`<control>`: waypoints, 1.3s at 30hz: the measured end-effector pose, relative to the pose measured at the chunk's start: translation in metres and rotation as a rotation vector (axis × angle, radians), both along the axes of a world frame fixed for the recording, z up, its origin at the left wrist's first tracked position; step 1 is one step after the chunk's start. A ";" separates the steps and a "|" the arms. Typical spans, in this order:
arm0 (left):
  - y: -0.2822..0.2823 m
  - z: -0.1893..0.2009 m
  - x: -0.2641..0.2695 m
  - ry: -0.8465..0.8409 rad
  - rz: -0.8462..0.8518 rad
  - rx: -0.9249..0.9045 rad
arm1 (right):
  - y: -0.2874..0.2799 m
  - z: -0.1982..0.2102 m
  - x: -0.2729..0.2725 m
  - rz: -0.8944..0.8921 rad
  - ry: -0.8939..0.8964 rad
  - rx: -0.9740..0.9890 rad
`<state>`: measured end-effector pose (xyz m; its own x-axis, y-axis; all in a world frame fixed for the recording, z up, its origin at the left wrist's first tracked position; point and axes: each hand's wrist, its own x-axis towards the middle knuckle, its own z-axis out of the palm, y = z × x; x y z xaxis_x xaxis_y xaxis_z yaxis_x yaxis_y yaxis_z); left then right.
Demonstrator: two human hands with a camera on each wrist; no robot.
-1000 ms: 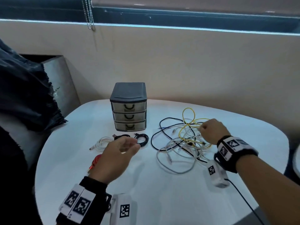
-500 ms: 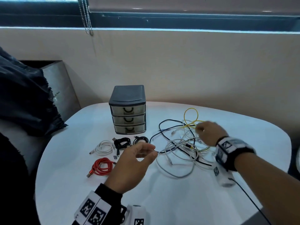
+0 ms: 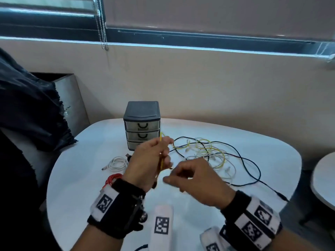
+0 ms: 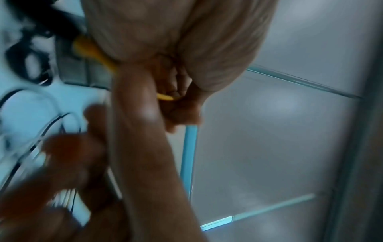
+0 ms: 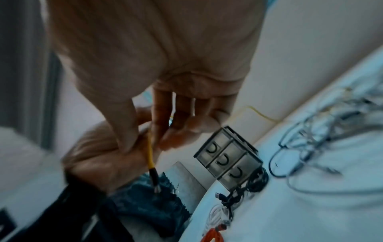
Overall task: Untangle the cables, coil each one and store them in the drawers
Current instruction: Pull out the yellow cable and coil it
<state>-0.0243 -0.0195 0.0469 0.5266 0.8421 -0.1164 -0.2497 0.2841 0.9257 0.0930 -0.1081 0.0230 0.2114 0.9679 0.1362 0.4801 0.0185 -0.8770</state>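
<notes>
Near the middle of the head frame, our left hand (image 3: 148,160) is raised above the surface (image 3: 253,151), its grip closed round the yellow cable (image 3: 161,161); the cable runs upright through the curled fingers, and in the right wrist view its dark plug end (image 5: 154,181) hangs out below the palm. Our right hand (image 3: 197,182) sits just beside it, lower and to the right, fingers loosely bent toward the left hand. Whether that grip pinches anything we cannot tell, since the fingertips are blurred and partly hidden.

From the left hand the yellow cable trails right into the tangle of cables (image 3: 213,154), a loose mix of yellow, white, grey and dark strands spread over the centre right of the surface. One dark cable (image 3: 253,171) loops out toward the right edge.

Behind our left hand stands the small drawer unit (image 3: 142,124), three drawers stacked, all pushed in. At centre left lie coiled cables: a white coil (image 3: 117,163), a red coil (image 3: 113,178) partly behind our left wrist, and in the right wrist view a black coil (image 5: 254,181) touching the foot of the unit.
</notes>
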 end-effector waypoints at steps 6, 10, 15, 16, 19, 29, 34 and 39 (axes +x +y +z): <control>-0.019 0.034 -0.048 0.134 -0.071 0.602 | 0.033 -0.001 0.038 -0.134 -0.255 -0.030; -0.013 0.059 -0.085 -0.245 0.006 0.523 | 0.069 -0.024 0.098 -0.185 -0.506 -0.311; 0.014 0.048 -0.111 -0.224 0.113 0.490 | 0.069 -0.009 0.165 -0.409 -0.276 -0.443; 0.017 0.039 -0.106 -0.158 0.141 0.463 | 0.072 0.004 0.170 -0.443 -0.315 -0.404; 0.024 0.006 -0.087 0.029 0.177 0.393 | 0.079 0.056 0.169 -0.456 -0.522 -0.292; 0.029 -0.047 -0.057 0.250 0.133 0.219 | 0.100 0.185 0.161 -0.569 -0.832 0.125; 0.033 -0.044 -0.063 0.239 0.157 0.188 | 0.102 0.203 0.157 -0.709 -0.818 0.519; 0.033 -0.042 -0.067 0.226 0.182 0.172 | 0.097 0.221 0.154 -0.670 -0.867 0.492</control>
